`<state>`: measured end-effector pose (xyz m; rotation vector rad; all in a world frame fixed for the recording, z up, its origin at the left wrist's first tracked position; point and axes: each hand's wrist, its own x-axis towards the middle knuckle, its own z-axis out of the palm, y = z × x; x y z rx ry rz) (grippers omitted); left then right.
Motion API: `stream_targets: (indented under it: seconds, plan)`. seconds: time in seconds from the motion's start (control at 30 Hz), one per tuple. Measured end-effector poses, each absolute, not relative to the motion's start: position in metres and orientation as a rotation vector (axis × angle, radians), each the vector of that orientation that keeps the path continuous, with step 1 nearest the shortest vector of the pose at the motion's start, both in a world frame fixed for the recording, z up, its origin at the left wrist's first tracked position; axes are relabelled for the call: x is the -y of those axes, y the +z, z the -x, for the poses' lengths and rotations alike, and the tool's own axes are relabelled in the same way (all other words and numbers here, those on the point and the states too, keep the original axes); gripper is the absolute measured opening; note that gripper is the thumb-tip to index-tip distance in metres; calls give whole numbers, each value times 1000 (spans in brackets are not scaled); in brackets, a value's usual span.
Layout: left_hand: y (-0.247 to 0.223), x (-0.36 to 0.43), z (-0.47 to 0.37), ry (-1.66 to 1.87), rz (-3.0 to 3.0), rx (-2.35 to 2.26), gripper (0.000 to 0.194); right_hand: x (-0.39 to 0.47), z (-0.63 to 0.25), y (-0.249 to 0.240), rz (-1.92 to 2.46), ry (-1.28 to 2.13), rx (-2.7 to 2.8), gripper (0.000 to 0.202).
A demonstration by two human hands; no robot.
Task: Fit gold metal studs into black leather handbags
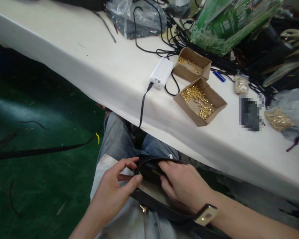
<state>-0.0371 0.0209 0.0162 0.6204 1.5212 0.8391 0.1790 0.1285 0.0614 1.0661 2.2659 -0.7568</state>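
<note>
A black bag [151,200] with a pale lining lies open on my lap, a small gold clasp [143,208] on its near side. My left hand [118,186] grips the bag's left end, thumb and fingers on either side of the edge. Reaching into the opening from the right, my right hand [180,182] has its fingers bent against the inside of the far wall; the fingertips are partly hidden, so what they hold cannot be made out. A gold-coloured plate on a dark band [206,214] is at my right wrist.
On the white table [109,73] ahead stand two cardboard boxes [215,99] of small gold pieces. A white power bank [161,73] with a black cable hanging off the edge is beside them. Black cords, plastic bags and a green sack [229,26] lie farther back.
</note>
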Motion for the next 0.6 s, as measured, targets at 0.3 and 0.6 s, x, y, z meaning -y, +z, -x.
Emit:
stream_targets:
  seconds: [0.3, 0.6]
  plan:
    - [16, -21, 40, 788, -597, -1504, 35, -134, -211, 52, -1191, -1565, -2184, 22]
    - [16, -10, 45, 765, -884, -1578, 19, -136, -209, 59, -1090, -1302, -2291, 33]
